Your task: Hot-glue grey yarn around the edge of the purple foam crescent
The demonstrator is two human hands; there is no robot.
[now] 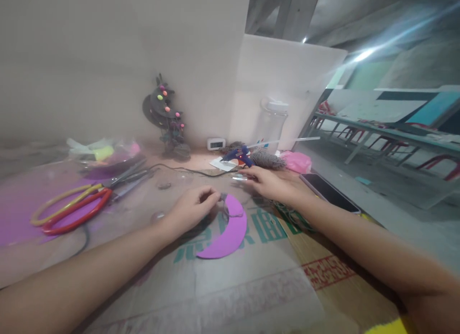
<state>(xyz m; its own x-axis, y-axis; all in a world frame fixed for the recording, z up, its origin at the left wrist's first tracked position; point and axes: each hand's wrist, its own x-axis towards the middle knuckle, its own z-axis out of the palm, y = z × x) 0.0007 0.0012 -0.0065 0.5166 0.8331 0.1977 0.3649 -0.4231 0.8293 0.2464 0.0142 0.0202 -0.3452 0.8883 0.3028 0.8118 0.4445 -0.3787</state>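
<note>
Pinching the upper tip of a flat, bright purple crescent cutout (237, 233), the person's left hand (194, 204) has thumb and fingertips closed on it. Thin grey cord (235, 215) circles that tip, with a strand crossing the purple face below. The crescent lies on a brown cardboard sheet (323, 300) with green and red print, its lower point aimed left. Beyond the crescent and slightly right, the person's right hand (268, 183) reaches with bent fingers beside a blue hot-glue gun (242, 154); whether those fingers grip anything cannot be told. Farther right of the crescent are a fluffy grey yarn bundle (266, 159), a crumpled pink bundle (296, 161) and a dark-screened smartphone (329, 192). Well left of the crescent rest scissors with red and yellow handles (106, 198). Behind the crescent, near the pale wall, stand a small white digital timer (216, 144) and a dark grey crescent-shaped ornament (161, 104) dotted with colourful balls.
</note>
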